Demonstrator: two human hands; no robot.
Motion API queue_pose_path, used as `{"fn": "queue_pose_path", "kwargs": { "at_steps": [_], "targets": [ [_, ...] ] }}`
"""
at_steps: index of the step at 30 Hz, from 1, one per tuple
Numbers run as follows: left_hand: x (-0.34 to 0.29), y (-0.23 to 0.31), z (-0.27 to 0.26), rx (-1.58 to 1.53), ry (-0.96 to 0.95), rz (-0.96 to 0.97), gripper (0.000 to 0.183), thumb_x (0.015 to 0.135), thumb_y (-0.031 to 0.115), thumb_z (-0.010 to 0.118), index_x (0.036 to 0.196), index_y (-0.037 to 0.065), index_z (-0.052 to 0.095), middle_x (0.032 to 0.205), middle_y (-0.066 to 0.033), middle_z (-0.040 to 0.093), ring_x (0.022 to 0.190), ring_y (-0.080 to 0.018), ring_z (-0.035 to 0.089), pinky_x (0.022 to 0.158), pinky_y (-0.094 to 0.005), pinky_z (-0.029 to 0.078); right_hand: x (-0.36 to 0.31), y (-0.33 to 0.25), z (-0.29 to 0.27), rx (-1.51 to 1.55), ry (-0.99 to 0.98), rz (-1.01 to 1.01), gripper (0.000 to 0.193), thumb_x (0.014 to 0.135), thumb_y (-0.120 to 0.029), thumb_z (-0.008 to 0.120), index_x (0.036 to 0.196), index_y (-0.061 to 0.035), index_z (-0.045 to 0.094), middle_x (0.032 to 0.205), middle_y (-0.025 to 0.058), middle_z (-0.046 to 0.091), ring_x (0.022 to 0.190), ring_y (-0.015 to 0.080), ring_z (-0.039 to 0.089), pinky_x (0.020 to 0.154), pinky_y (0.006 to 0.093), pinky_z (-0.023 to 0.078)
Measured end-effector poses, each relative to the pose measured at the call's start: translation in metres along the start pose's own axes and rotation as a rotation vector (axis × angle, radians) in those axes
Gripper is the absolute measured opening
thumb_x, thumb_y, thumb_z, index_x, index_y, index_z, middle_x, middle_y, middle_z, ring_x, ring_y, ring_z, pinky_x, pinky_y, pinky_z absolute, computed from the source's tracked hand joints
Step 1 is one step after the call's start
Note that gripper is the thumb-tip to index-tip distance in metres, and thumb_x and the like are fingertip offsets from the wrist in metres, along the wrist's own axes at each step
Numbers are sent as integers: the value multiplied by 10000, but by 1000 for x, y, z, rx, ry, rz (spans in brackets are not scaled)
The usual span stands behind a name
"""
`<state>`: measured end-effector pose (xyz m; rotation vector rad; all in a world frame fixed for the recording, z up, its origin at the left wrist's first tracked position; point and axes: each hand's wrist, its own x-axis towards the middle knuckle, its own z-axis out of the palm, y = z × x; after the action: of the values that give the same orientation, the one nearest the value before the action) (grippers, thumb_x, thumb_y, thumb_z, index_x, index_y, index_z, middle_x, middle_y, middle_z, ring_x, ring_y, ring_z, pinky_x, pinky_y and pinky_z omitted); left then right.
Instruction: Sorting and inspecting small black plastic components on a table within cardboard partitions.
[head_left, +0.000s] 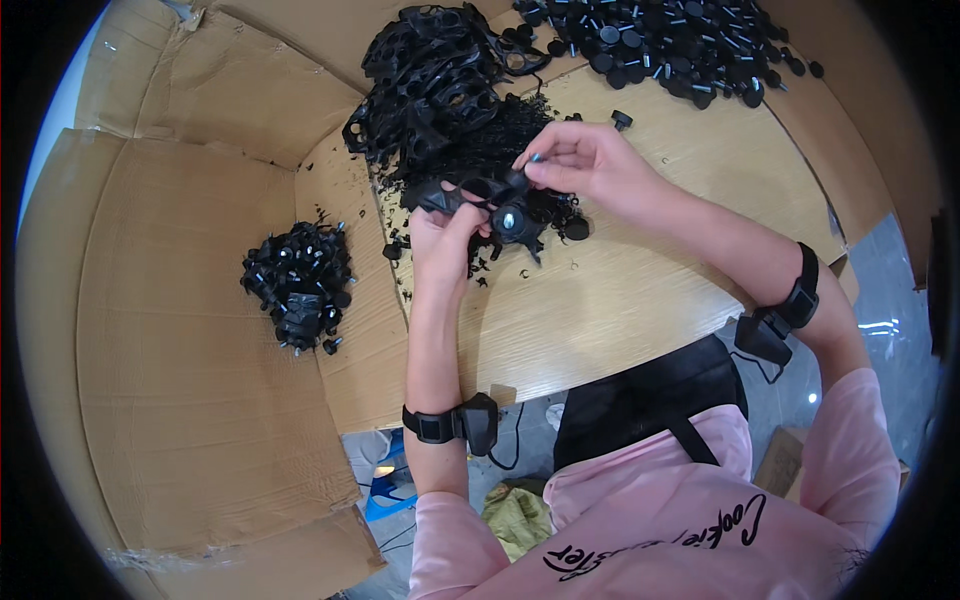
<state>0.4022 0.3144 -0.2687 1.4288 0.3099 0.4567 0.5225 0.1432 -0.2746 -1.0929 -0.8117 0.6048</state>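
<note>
My left hand (445,235) is closed around a black rubber sheet (483,189) above the middle of the table. A round black rubber piece with a shiny metal centre (511,222) sits at the sheet's near edge, beside my left fingers. To the right, my right hand (590,165) has its thumb and forefinger pinched on a small black stud (520,178) with a metal tip, at the sheet's far right edge. Whether that stud is still joined to the sheet I cannot tell. Beneath both hands lies a heap of black rubber scraps (430,165).
Perforated black rubber sheets (430,70) are piled at the back. Many black studs with metal pins (680,45) lie at the back right, and a smaller heap of them (298,285) lies at the left. Cardboard walls (200,330) border the wooden table (640,270).
</note>
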Motion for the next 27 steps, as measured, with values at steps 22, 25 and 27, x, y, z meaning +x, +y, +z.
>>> {"fn": "queue_pose_path", "kwargs": {
  "at_steps": [22,25,27],
  "targets": [
    [-2,-19,8,-123,-188,-117,234,785,-51,654,958,78,564,901,10,564,834,-89,538,728,-252,450,-3,7,-7,-757,11,-534,86,815,-93,684,876,-34,671,847,69,651,846,240,593,705,332,487],
    [-6,-13,14,101,-90,-129,211,785,-9,692,960,62,597,863,12,587,786,-59,522,692,-218,430,-4,9,-6,-781,22,-606,86,818,-83,678,889,-36,664,839,69,644,844,233,597,692,325,484],
    [-10,-8,17,279,-71,-92,202,791,14,699,971,54,618,853,5,607,783,-56,527,690,-219,430,-6,6,-6,-761,15,-559,91,820,-77,674,900,-36,661,839,70,642,844,233,601,689,324,485]
  ]
}}
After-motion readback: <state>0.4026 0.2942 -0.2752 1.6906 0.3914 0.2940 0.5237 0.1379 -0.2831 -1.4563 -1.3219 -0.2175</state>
